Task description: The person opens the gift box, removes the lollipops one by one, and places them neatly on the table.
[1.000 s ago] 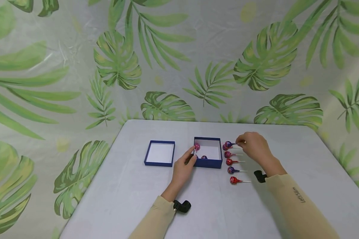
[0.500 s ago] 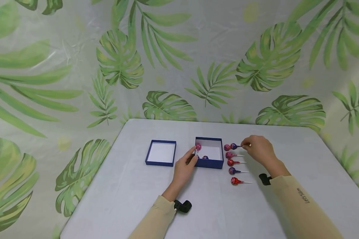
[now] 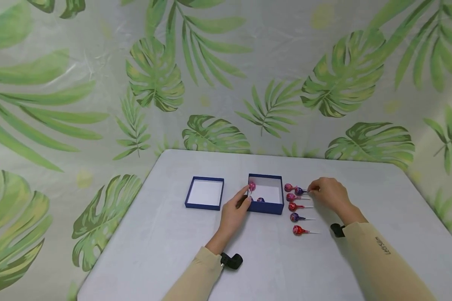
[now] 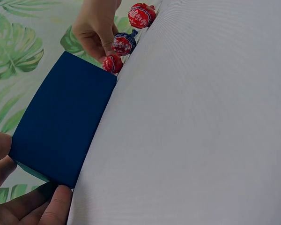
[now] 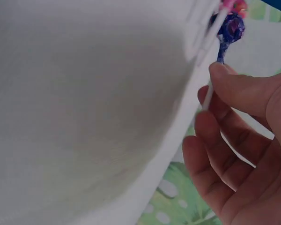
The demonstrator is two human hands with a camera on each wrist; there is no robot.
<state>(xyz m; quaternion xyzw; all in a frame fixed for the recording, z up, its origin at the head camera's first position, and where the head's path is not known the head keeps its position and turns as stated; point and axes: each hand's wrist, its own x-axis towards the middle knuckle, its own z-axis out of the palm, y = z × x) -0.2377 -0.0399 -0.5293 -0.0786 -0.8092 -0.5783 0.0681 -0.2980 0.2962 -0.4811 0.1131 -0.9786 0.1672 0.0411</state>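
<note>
My right hand (image 3: 331, 194) pinches the white stick of a purple-wrapped lollipop (image 3: 299, 191) between thumb and fingers. In the right wrist view, the wrapped lollipop head (image 5: 232, 28) points away from the palm. Beside it lies a pink lollipop (image 3: 288, 187), at the far end of a column of lollipops. My left hand (image 3: 233, 215) grips the near left corner of a dark blue open box (image 3: 265, 208). Inside that box are a pink lollipop (image 3: 252, 186) by the left wall and a purple one (image 3: 261, 200), partly hidden by the front wall.
Left of the box lies a blue-rimmed square lid (image 3: 204, 206), white inside up. Right of it, nearer me, lie a pink lollipop (image 3: 291, 196), a red one (image 3: 293, 207), a purple one (image 3: 294, 217) and another red one (image 3: 298, 230), sticks pointing right.
My right hand has moved slightly right and toward me with the purple lollipop, off the far pink one. My left hand stays at the box.
</note>
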